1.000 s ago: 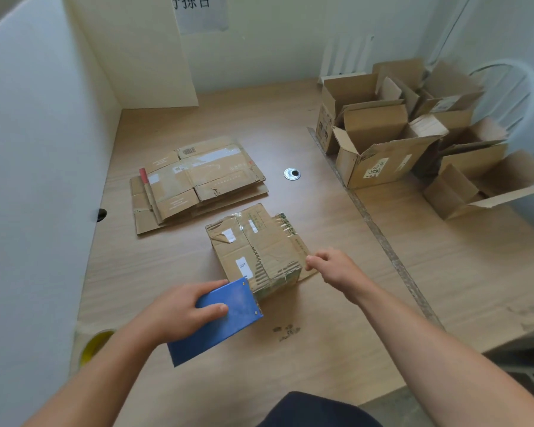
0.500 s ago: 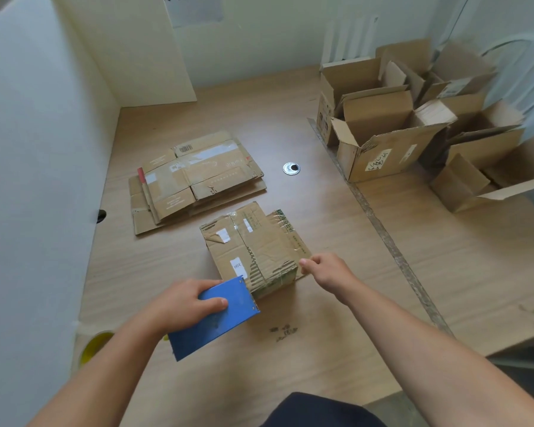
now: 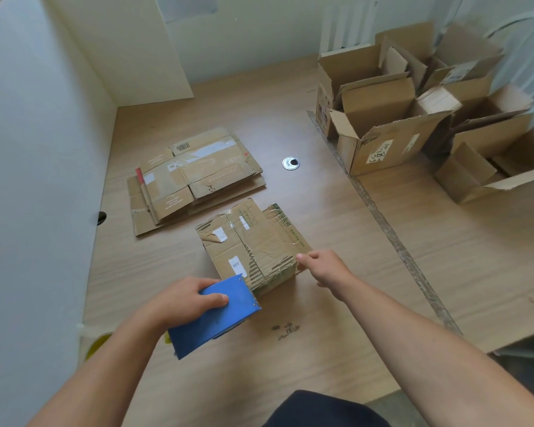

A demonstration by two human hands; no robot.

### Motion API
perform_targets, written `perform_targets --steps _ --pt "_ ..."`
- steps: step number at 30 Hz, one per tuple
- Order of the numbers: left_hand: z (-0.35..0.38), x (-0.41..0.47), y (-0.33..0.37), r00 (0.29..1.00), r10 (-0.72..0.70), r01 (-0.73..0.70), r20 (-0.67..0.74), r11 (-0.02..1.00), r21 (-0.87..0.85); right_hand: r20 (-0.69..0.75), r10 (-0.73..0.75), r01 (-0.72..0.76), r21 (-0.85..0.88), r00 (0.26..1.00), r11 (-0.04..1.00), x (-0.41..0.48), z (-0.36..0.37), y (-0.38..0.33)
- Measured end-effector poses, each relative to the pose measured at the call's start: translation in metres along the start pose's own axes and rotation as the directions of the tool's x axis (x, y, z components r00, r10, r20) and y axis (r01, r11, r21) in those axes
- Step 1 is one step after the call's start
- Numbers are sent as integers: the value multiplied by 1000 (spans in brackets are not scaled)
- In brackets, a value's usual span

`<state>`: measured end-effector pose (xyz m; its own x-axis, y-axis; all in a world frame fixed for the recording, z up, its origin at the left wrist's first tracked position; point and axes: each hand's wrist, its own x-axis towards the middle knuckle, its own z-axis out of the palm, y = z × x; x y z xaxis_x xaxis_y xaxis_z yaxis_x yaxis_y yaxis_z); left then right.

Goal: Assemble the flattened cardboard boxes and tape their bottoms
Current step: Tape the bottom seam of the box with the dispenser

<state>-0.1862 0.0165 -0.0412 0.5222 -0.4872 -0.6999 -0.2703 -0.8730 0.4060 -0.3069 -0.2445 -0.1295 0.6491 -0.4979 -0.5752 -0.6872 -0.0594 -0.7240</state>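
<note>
A cardboard box [image 3: 253, 245] sits, taped flaps up, mid-way across the wooden surface [image 3: 321, 349]. The left hand [image 3: 182, 306] has its fingers curled round a blue tape dispenser [image 3: 219, 315] that touches the box's 7 o'clock corner. The right hand [image 3: 324, 268] pinches the 4 o'clock corner with its fingers. Flattened boxes [image 3: 195, 180] lie stacked at 10 o'clock and assembled boxes [image 3: 383, 131] at 2 o'clock.

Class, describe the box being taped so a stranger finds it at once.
On the wooden table, look just nearer than the flattened stack. The box sits between the left hand, gripping a blue tape dispenser, and the right hand at its corner. Unlike the open boxes far right, its upper face is closed and taped.
</note>
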Motion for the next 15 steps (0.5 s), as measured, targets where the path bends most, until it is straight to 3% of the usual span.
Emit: perform_targets --steps 3,6,8,11,15 --pt "-1 2 0 1000 -21 21 0 1000 -6 83 116 -126 130 990 983 5 2 0" --pt "-2 2 -2 1000 -24 24 1 1000 -6 104 182 -196 152 978 969 7 3 4" --pt "-2 2 -2 1000 -16 17 7 1000 -16 10 85 -86 153 996 985 10 6 8" --pt "-2 5 -1 1000 -17 17 7 1000 -25 -140 -103 102 -20 985 995 8 12 9" --pt "-3 7 -5 1000 -12 12 7 999 -33 -122 -95 88 -61 988 994 0 16 9"
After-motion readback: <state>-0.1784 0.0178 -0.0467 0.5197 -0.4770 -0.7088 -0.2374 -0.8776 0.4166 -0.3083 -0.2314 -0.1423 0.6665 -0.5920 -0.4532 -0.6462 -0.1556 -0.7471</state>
